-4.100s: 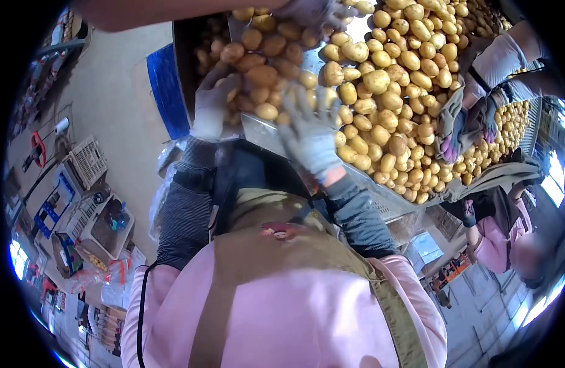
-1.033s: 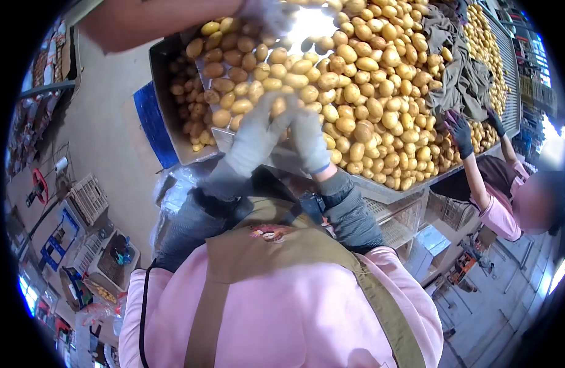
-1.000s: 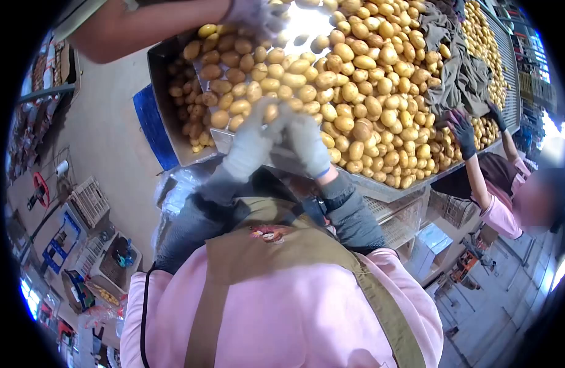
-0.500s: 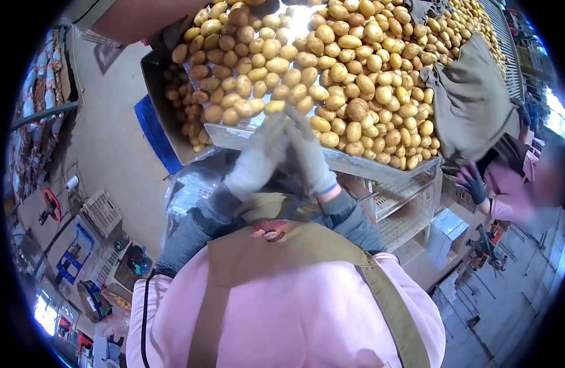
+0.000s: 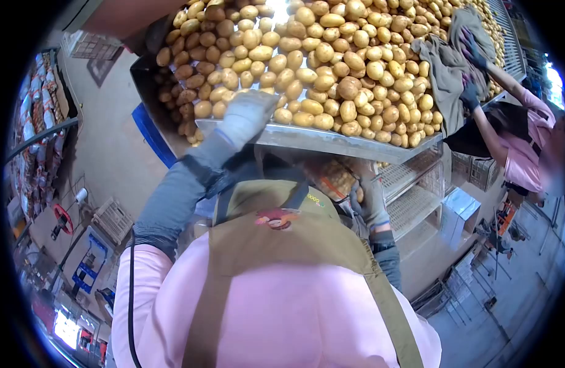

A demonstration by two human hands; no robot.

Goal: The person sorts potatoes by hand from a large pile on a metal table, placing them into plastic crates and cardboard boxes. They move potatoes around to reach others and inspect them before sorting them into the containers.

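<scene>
My left hand, in a pale glove, is over the front metal edge of the sorting table, against the nearest potatoes. Its fingers are blurred and partly hidden, so their grip is unclear. Below the table edge, to the right of my apron, my right hand reaches down beside a bag with potatoes in it. The fingers of that hand are hard to make out against the bag.
At the right, a co-worker's gloved hands touch a grey-green cloth on the potatoes. A slatted metal shelf stands below the table, with a box beside it. A blue crate is at the left.
My hands have moved apart: the left to the table's edge, the right down below it. A bag has come into view. The co-worker's hands have moved up onto the cloth, which is now bunched.
</scene>
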